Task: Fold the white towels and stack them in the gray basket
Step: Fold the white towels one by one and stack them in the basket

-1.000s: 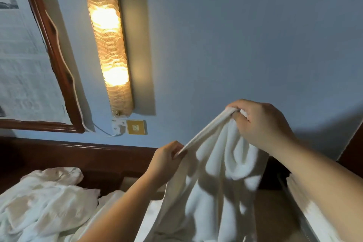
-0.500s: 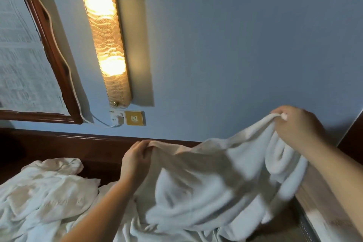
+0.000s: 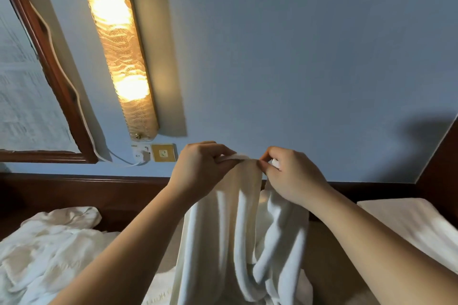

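Note:
A white towel (image 3: 238,238) hangs in long folds in front of me, held up by its top edge. My left hand (image 3: 198,171) pinches that edge on the left. My right hand (image 3: 292,176) pinches it on the right, and the two hands are nearly touching at the top. A crumpled heap of white towels (image 3: 47,250) lies at the lower left. The gray basket is out of view.
A dark wooden headboard (image 3: 86,193) runs along the blue wall. A lit wall lamp (image 3: 119,47), a socket with a white cable (image 3: 143,153) and a framed picture (image 3: 29,96) hang at the left. A white pillow (image 3: 411,225) lies at the right.
The hands were spread wide with the towel stretched between them; now they have come together at the centre, so the towel hangs doubled. The camera has tilted slightly.

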Demonstrator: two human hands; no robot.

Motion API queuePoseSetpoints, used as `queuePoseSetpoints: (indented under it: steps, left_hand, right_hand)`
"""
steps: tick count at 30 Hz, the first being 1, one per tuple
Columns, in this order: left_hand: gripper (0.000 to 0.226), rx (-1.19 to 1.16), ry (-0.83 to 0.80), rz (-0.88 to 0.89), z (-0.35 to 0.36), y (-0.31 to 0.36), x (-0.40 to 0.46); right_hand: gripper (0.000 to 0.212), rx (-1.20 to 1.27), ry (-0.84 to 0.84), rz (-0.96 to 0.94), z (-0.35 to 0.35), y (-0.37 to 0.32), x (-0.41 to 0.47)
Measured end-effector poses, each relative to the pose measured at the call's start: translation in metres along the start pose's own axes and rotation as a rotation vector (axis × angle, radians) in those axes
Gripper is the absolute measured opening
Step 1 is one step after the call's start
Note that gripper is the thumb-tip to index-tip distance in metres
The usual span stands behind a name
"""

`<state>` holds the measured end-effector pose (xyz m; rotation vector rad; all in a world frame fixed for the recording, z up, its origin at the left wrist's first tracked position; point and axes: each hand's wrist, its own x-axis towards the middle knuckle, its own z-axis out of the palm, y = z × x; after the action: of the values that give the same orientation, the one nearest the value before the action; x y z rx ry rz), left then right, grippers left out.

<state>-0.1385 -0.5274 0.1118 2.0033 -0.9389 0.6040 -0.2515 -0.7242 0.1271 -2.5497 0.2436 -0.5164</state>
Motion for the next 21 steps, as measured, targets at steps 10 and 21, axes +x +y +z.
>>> queuePoseSetpoints:
  steps: [10,21]
  left_hand:
    - [0.012,0.001,-0.322,-0.276,0.022,-0.087,-0.092]
    - [0.015,0.230,0.004,-0.429,0.024,-0.113,-0.140]
  right_hand:
    - [0.023,-0.533,0.225,-0.479,-0.010,0.019,0.004]
    - [0.018,-0.555,0.253,0.024,-0.051,0.087,0.017]
